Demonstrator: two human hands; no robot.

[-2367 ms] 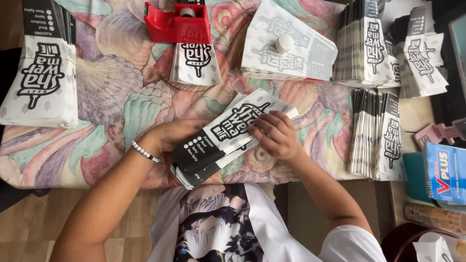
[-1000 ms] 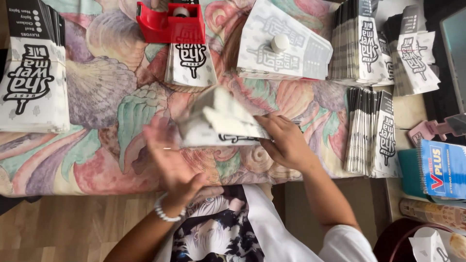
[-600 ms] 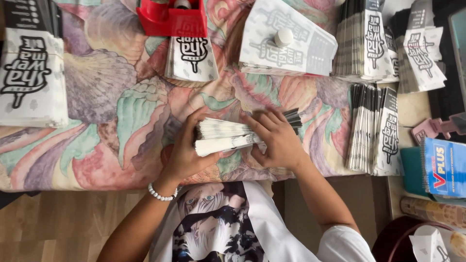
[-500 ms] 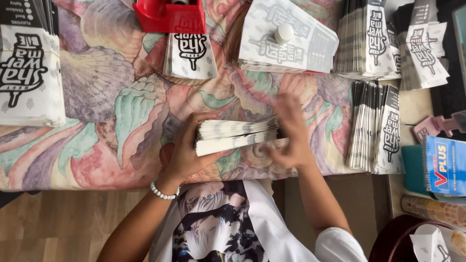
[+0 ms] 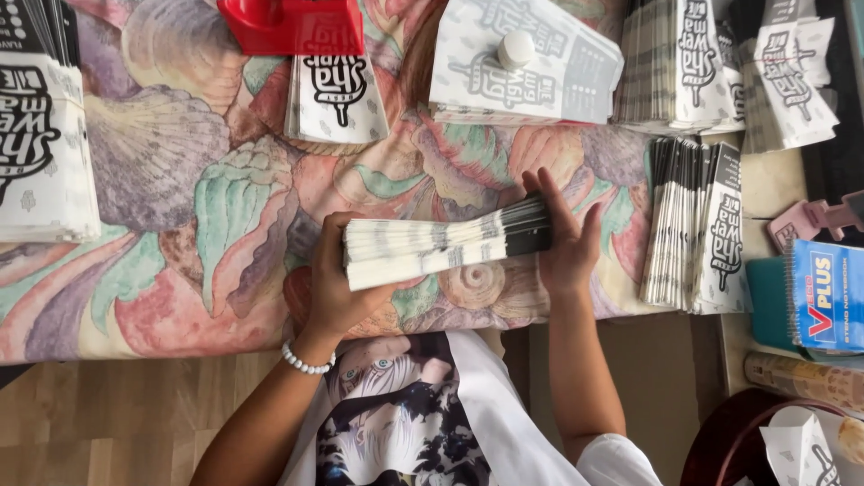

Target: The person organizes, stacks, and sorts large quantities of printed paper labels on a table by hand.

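Your left hand and right hand clamp a stack of flat paper bags between them, standing on edge near the table's near edge, about midway along it. Your left fingers curl around the stack's left end; your right hand presses flat against its right end with fingers spread upward. Similar bags lie elsewhere: a fanned pile just beside your right hand toward the right edge, a pile at the left edge, a small pile at the far edge under a red holder, and a flat pile bearing a small white cap. A blue notebook lies beyond the right edge.
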